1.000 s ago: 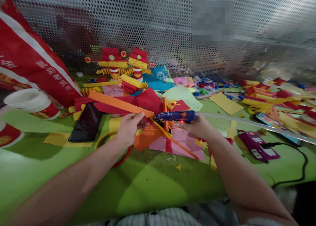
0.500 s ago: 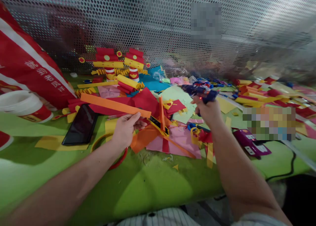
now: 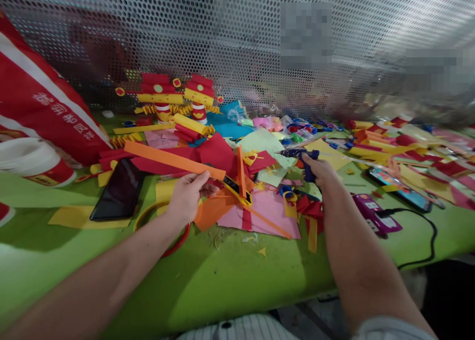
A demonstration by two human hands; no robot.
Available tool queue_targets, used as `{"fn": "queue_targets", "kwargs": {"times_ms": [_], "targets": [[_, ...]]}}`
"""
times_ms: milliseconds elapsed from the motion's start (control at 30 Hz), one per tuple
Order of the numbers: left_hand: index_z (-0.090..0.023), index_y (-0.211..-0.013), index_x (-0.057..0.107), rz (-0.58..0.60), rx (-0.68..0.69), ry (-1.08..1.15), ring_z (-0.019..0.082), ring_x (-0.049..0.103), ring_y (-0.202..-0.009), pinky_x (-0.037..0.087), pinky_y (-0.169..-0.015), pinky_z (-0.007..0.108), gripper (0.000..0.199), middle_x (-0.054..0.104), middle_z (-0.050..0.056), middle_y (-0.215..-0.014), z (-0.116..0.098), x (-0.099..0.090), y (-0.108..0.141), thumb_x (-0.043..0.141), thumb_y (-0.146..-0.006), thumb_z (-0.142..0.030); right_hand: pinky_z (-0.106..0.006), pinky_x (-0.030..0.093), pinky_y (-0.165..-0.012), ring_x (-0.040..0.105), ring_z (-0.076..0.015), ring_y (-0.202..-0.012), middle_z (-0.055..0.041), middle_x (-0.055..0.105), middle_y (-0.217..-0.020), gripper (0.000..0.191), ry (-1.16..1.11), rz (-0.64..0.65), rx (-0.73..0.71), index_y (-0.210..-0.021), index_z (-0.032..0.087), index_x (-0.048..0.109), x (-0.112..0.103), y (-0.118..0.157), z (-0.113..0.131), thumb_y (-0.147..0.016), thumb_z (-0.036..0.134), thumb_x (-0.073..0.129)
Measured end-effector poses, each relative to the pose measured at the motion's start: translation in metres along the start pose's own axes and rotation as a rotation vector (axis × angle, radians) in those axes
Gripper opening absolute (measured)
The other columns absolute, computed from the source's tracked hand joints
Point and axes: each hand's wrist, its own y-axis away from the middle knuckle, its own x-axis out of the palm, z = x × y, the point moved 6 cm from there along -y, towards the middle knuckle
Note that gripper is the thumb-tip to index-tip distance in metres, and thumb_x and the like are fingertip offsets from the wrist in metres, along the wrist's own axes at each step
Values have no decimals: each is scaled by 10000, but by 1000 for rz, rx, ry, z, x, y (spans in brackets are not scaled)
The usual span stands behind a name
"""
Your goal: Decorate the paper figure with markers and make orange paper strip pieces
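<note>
My left hand (image 3: 187, 196) pinches one end of a long orange paper strip (image 3: 166, 158), which slopes up to the left. Close to these fingers, a yellow-and-black tool (image 3: 234, 185), its kind unclear, lies among the paper, with another orange strip (image 3: 241, 174) standing near it. My right hand (image 3: 322, 171) is wrapped round a dark blue glue gun (image 3: 308, 168), its nozzle aimed left over pale green paper (image 3: 265, 141). Pink paper (image 3: 272, 216) and red scraps lie below and between the hands.
A black phone (image 3: 119, 189) and a white-and-red paper cup (image 3: 35, 162) are at left. Paper figures (image 3: 160, 90) stand by the perforated metal panel (image 3: 237, 33). On the right are a purple power strip (image 3: 374, 214) with a black cord and another phone (image 3: 403, 189).
My right hand has lowered and shifted slightly right with the glue gun, which now points more level to the left. My left hand keeps its hold on the orange strip.
</note>
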Motion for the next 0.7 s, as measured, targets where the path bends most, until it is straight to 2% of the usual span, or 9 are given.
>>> {"fn": "queue_targets", "kwargs": {"times_ms": [100, 200, 300, 367, 400, 467, 533, 600, 700], "targets": [[-151, -583, 558, -4, 1, 9, 122, 585, -450, 443, -491, 231, 186, 590, -12, -461, 0, 0, -1, 692, -671, -243, -370, 499, -568, 632, -265, -676, -89, 570, -542, 328, 208, -52, -9, -511, 177, 527, 1, -2, 0, -726, 407, 620], [-145, -591, 566, 6, 18, 21, 126, 590, -453, 450, -497, 237, 181, 589, -14, -463, -1, 0, -1, 699, -665, -242, -468, 452, -712, 594, -388, -924, -194, 635, -731, 306, 395, -121, -54, -504, 162, 574, -6, 2, 10, -665, 406, 665], [-146, -584, 561, 7, 16, 24, 123, 589, -448, 450, -492, 234, 195, 583, -20, -459, 0, -1, -1, 709, -658, -249, -431, 426, -731, 581, -360, -956, -193, 659, -842, 267, 479, -138, -147, -600, 159, 638, -10, 15, 28, -714, 398, 609], [-149, -584, 561, 6, 12, 23, 120, 586, -442, 449, -483, 229, 198, 586, -21, -460, 0, -1, -1, 716, -649, -254, -348, 423, -656, 610, -288, -850, -124, 668, -762, 288, 483, -104, -245, -630, 180, 648, -5, 29, 43, -743, 434, 571], [-151, -584, 563, 6, 12, 21, 121, 586, -440, 449, -479, 228, 198, 588, -22, -459, 0, -1, -1, 719, -641, -257, -316, 406, -594, 614, -257, -758, -97, 653, -677, 326, 473, -44, -361, -625, 177, 644, 3, 40, 53, -764, 453, 541], [-152, -583, 568, 4, 11, 16, 123, 588, -439, 450, -470, 224, 197, 590, -22, -455, 0, -1, -1, 725, -623, -264, -262, 382, -527, 586, -177, -593, -23, 609, -543, 346, 436, 86, -459, -579, 187, 625, 23, 63, 65, -746, 484, 561], [-151, -584, 573, -5, 5, 9, 122, 589, -441, 452, -466, 220, 196, 591, -22, -454, 0, -1, -1, 727, -608, -271, -232, 365, -472, 530, -122, -467, 5, 579, -472, 355, 379, 413, -524, -523, 176, 593, 55, 89, 69, -732, 462, 597], [-151, -582, 573, -13, -4, 4, 118, 587, -438, 449, -459, 213, 199, 591, -23, -454, 1, -2, -1, 728, -596, -275, -217, 337, -397, 441, -84, -333, 24, 504, -363, 410, 366, 657, -439, -444, 176, 524, 79, 111, 64, -740, 448, 606], [-155, -576, 567, -16, -9, 2, 113, 579, -430, 446, -453, 207, 198, 579, -31, -441, 2, -1, -1, 726, -586, -272, -205, 305, -322, 385, -73, -257, 19, 447, -289, 486, 313, 764, -301, -391, 178, 473, 96, 126, 58, -812, 412, 539]]}}
